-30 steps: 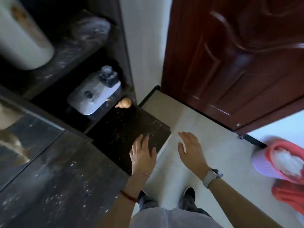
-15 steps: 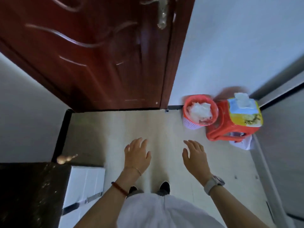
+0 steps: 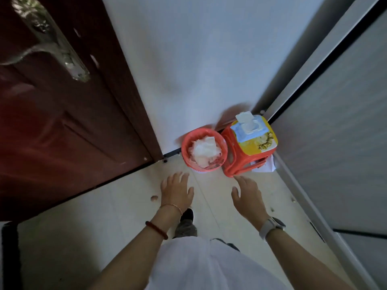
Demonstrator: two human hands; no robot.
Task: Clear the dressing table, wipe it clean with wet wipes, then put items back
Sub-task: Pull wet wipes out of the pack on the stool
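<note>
Head view is looking down at a pale tiled floor [image 3: 117, 222] in a corner by a dark red door [image 3: 62, 126] with a metal handle [image 3: 48, 38]. Left hand [image 3: 177, 191] is hovering palm down over the floor, fingers [image 3: 174, 180] straight and slightly spread, holding nothing; a thin bracelet [image 3: 170, 207] and a red bead band [image 3: 157, 230] are sitting on that wrist. Right hand [image 3: 248, 195] is also hovering palm down, fingers straight and loosely together with the thumb out to the side, holding nothing; a pale watch [image 3: 271, 226] is sitting on its wrist. The wet wipes pack [image 3: 249, 130] (blue top, white flip lid standing open, a wipe poking up) is lying on a red plastic stool [image 3: 243, 162] with a yellow printed seat, in the corner against the white wall [image 3: 199, 59] and just beside a grey sliding panel [image 3: 335, 132]. A small red bin [image 3: 203, 148] is standing just left of the stool, touching or nearly touching it (cannot tell which), and is filled with crumpled white used wipes [image 3: 204, 149]. Both hands are near the bin and stool but apart from them. A white paper scrap [image 3: 266, 166] is lying behind the stool on the floor. A small brownish bit [image 3: 154, 198] is lying on the floor just left of the left hand. A white shirt [image 3: 209, 266] and one dark shoe [image 3: 187, 214] are showing at the bottom.
</note>
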